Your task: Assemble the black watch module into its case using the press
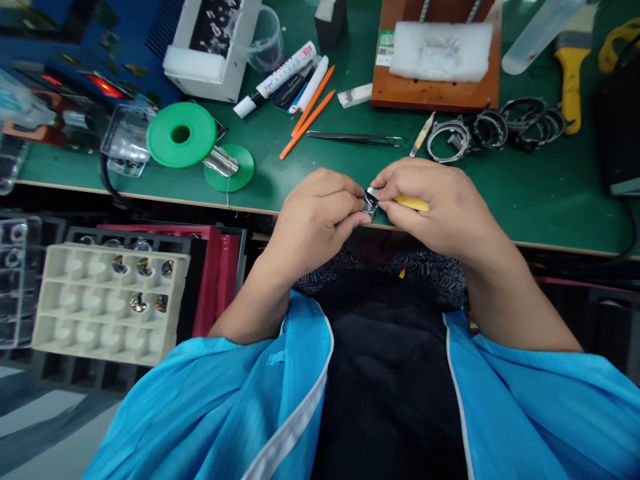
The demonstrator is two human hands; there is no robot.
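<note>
Close to the front edge of the green bench, my left hand [323,207] is closed, pinching a small shiny dark metal part [369,204] between thumb and fingers. My right hand [430,200] is closed round a yellow-handled tool [413,203]. Something small and white shows at its fingertips, right against the metal part; the tool's tip is hidden. Beyond the hands lie black tweezers [355,139] and a short pale stick with a dark tip [423,133]. Several round metal rings [449,141] lie past my right hand.
A green solder spool [183,135] stands left on the bench [280,180]. Pens, a marker [275,79] and orange sticks [307,125] lie behind. An orange block [435,97] carries white foam; a brush [570,80] lies right. Below left, a cream compartment tray [107,303] holds several shiny parts.
</note>
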